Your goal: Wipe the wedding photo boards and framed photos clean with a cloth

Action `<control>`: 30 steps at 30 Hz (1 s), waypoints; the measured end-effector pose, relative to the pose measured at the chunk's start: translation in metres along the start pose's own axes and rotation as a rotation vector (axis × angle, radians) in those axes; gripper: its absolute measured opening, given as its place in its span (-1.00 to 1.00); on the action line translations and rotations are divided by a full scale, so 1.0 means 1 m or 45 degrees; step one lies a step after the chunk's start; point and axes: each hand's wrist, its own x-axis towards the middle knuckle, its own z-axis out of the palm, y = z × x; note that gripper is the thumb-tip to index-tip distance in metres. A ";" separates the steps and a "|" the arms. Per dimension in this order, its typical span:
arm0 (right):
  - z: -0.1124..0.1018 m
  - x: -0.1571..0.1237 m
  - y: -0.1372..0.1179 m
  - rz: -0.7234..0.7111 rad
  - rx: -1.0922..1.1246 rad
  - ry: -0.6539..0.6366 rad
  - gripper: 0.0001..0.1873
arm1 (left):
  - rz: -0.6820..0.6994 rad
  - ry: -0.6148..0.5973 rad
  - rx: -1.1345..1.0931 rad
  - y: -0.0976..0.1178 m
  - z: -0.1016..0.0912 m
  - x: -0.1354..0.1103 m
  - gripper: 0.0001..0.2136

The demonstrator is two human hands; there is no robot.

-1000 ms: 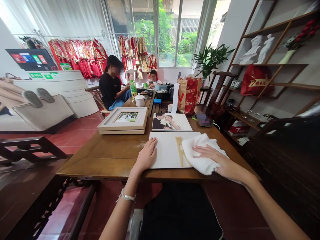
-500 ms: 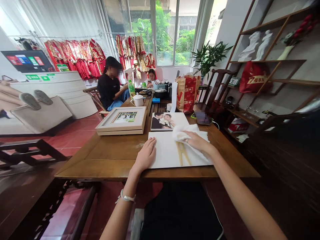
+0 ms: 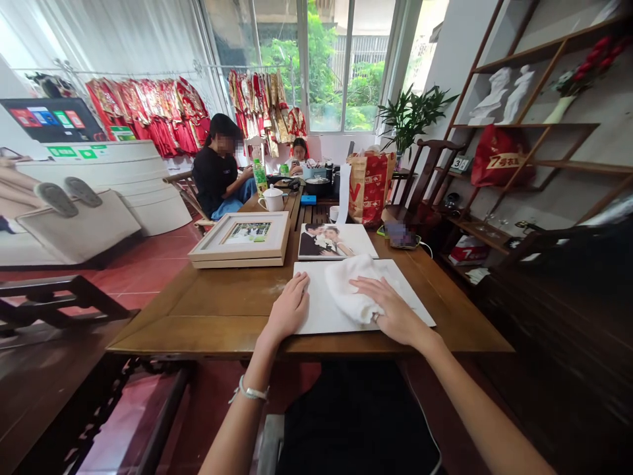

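Note:
A flat white panel (image 3: 316,310) lies near the table's front edge. My left hand (image 3: 291,303) rests on its left side, fingers stretched out and lying flat. On the panel's middle is a crumpled white cloth (image 3: 352,287). My right hand (image 3: 390,310) presses this cloth down, its fingers over the top and part of the cloth bunched by the thumb. Just behind the panel lies a photo print of a couple (image 3: 333,241). The cloth hides much of the panel's centre.
Stacked picture frames (image 3: 240,241) sit at left on the wooden table (image 3: 208,310). Farther back stand a white lidded mug (image 3: 271,198), a red and tan paper bag (image 3: 368,188) and a phone with a cable (image 3: 400,234). A person in black (image 3: 215,165) sits beyond the frames.
My right hand has moved the cloth toward me and a little left across the panel, covering the tan V-shaped shape seen before. My left hand has stayed in place.

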 end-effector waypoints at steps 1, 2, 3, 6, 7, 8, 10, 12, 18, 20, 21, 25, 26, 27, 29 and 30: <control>0.000 0.001 0.006 0.075 -0.006 0.042 -0.29 | -0.001 -0.001 0.001 0.000 0.000 0.000 -0.60; 0.000 0.004 0.012 0.148 -0.023 0.079 -0.29 | -0.002 -0.001 0.002 0.001 0.000 0.000 -0.60; 0.000 0.009 0.017 0.210 -0.047 0.108 -0.31 | -0.002 -0.003 0.004 0.001 -0.001 0.000 -0.60; 0.003 0.033 0.021 0.269 -0.100 0.129 -0.35 | -0.007 -0.018 0.009 0.002 -0.001 0.000 -0.59; 0.005 0.041 0.019 0.248 -0.107 0.117 -0.36 | -0.008 -0.022 0.011 0.002 -0.001 0.000 -0.58; 0.006 0.047 0.015 0.221 -0.115 0.101 -0.37 | -0.008 -0.024 0.012 0.002 -0.001 0.001 -0.58; 0.010 0.053 0.001 0.152 -0.131 0.055 -0.38 | -0.006 -0.022 0.013 0.002 -0.001 0.001 -0.59; 0.012 0.049 -0.016 0.041 -0.153 -0.010 -0.40 | -0.009 -0.018 0.014 0.002 -0.001 0.001 -0.59; 0.010 -0.008 -0.063 -0.225 -0.196 -0.135 -0.44 | -0.010 -0.011 0.014 0.003 -0.001 0.000 -0.60; 0.008 -0.019 -0.067 -0.210 -0.193 -0.143 -0.45 | -0.012 -0.014 0.014 0.004 -0.002 0.000 -0.60; 0.008 -0.020 -0.066 -0.195 -0.190 -0.141 -0.45 | -0.012 -0.013 0.014 0.003 -0.002 0.000 -0.60; 0.010 0.011 -0.049 -0.129 -0.185 -0.114 -0.46 | -0.010 -0.001 0.010 0.002 -0.001 0.000 -0.60; 0.011 0.024 -0.043 -0.107 -0.184 -0.116 -0.48 | -0.009 -0.003 0.010 0.002 -0.001 0.000 -0.60; 0.012 0.037 -0.037 -0.088 -0.182 -0.126 -0.49 | -0.006 -0.007 0.011 0.001 -0.001 0.000 -0.60; 0.013 0.062 -0.027 -0.056 -0.169 -0.159 -0.50 | 0.005 -0.013 0.014 0.001 -0.001 0.000 -0.60; 0.014 0.073 -0.023 -0.045 -0.162 -0.172 -0.50 | 0.013 -0.013 0.015 0.000 -0.001 0.000 -0.60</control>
